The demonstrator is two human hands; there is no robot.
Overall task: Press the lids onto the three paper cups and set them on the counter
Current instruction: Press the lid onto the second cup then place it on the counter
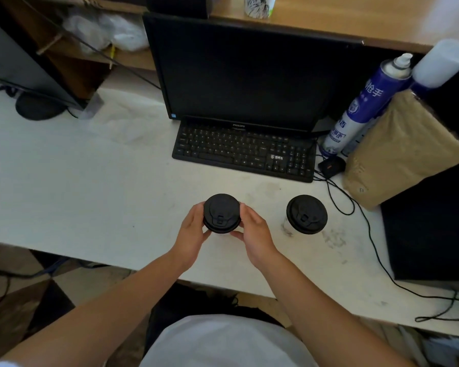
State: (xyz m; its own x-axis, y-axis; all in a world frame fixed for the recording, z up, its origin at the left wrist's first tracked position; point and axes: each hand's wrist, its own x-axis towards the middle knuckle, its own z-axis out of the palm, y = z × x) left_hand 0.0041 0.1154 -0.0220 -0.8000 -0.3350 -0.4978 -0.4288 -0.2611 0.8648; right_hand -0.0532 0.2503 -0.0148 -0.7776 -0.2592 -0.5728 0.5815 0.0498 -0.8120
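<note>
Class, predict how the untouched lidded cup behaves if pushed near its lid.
The lidded cup probably tips rather than slides: its lid is wider than the body below. Paper walls likely dent if squeezed. Weight unclear; contents hidden.

1. The monitor (244, 75), far centre, bears "PHILIPS" on its lower bezel.
2. The spray can (366, 107), far right, shows white characters "枪手" on blue; its smaller print is blurred.
3. The keyboard (245, 152) carries a small white logo, unreadable.

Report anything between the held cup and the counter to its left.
Nothing visible does. The left hand and right hand hold the lidded cup; the counter to its left is bare. The second cup stands to the right.
</note>
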